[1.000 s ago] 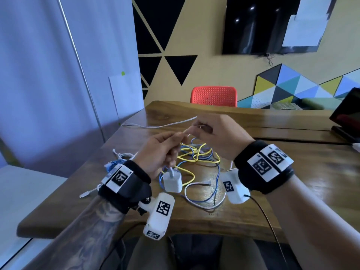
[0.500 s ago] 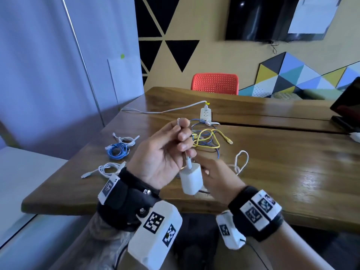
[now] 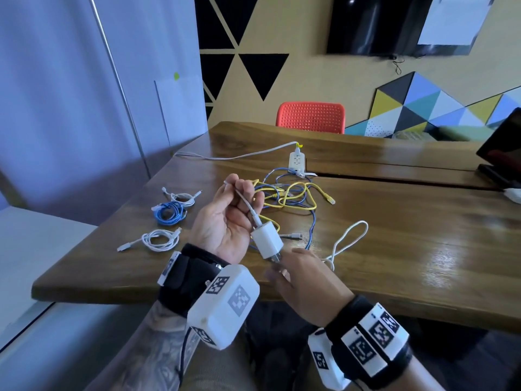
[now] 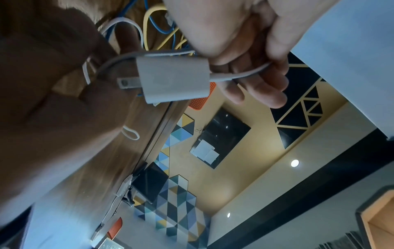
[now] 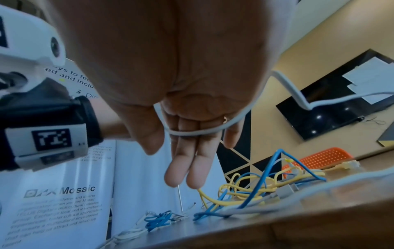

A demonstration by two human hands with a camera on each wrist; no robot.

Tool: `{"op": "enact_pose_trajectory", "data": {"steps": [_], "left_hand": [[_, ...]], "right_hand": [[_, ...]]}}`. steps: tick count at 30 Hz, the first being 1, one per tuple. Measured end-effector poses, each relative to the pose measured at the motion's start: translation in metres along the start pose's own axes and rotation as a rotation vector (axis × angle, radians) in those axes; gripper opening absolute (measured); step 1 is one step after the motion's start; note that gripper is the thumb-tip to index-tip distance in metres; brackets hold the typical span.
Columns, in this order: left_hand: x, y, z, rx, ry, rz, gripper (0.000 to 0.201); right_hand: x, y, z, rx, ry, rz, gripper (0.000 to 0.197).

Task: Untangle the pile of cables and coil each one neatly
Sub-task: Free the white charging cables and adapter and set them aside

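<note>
My left hand (image 3: pixel 225 221) is raised palm up above the near edge of the wooden table (image 3: pixel 408 249), and its curled fingers pinch the white charger cable (image 3: pixel 245 204) just beside the plug. The white adapter block (image 3: pixel 266 240) hangs from this cable under my fingers, with its metal prongs pointing down toward my right hand (image 3: pixel 304 280). My right hand has straight fingers held close together, and the cable lies across them in a loop – the right wrist view shows this clearly. It does not grip anything; the cable only rests on it.

The rest of the white cable makes a loose loop (image 3: pixel 349 241) on the table to the right of the adapter. Behind the adapter, the yellow and blue cables (image 3: pixel 293 198) are tangled together. To the left of the adapter lie three small coils that look finished: two white (image 3: pixel 159 240) and one blue (image 3: pixel 169 214).

I judge this cable is thin, soft and light, so it bends easily but slides over skin. The adapter is the heavy part and will swing – I should hold the block itself, or the stiff collar of the plug, and wind the soft length around my fingers.
</note>
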State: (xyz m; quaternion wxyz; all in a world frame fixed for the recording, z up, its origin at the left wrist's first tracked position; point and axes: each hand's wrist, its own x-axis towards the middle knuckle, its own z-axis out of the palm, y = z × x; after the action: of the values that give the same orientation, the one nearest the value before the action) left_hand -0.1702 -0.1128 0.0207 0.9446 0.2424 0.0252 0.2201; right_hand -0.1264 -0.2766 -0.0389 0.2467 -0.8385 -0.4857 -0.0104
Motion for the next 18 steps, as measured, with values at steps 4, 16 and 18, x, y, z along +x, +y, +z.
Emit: {"op": "enact_pose_trajectory", "data": {"steps": [4,16,18], "left_hand": [[0.003,0.004,-0.008,-0.014,0.04,0.063,0.021],[-0.001,0.002,-0.004,0.106,0.004,0.09,0.021],[-0.002,0.0,-0.007,0.163,-0.001,0.089,0.022]], "right_hand": [[-0.006,0.0,-0.005,-0.002,-0.009,-0.008,0.023],[-0.016,-0.016,-0.04,-0.086,-0.083,0.026,0.018],[-0.017,-0.018,-0.044,-0.127,-0.028,0.014,0.018]]}}
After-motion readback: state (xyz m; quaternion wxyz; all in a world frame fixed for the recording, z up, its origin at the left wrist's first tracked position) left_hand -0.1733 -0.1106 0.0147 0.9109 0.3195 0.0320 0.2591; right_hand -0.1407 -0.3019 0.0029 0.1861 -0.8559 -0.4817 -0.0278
